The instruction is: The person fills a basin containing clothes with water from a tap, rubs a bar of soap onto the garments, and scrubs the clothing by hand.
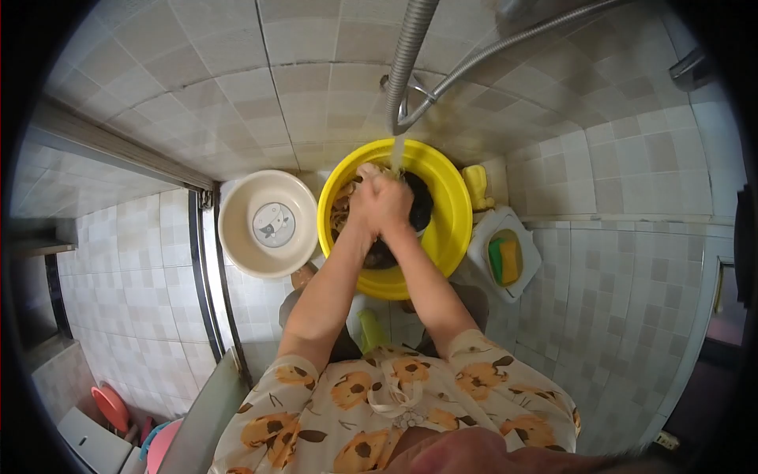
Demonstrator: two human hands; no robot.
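Note:
Over a yellow basin (458,237), my left hand (364,199) and my right hand (394,204) are pressed together with their fingers closed. Whatever they may hold is hidden by the hands. Water runs from a metal spout (399,125) just beyond my fingers. Inside the basin, dark cloth (420,201) lies to the right of my hands, and patterned brown cloth (340,207) shows to the left.
A cream basin (233,245) with a picture on its bottom stands at the left. On the right, a white stool (483,257) bears a green and yellow sponge (510,261). A yellow item (476,187) sits near the wall. A flexible metal hose (513,43) hangs above.

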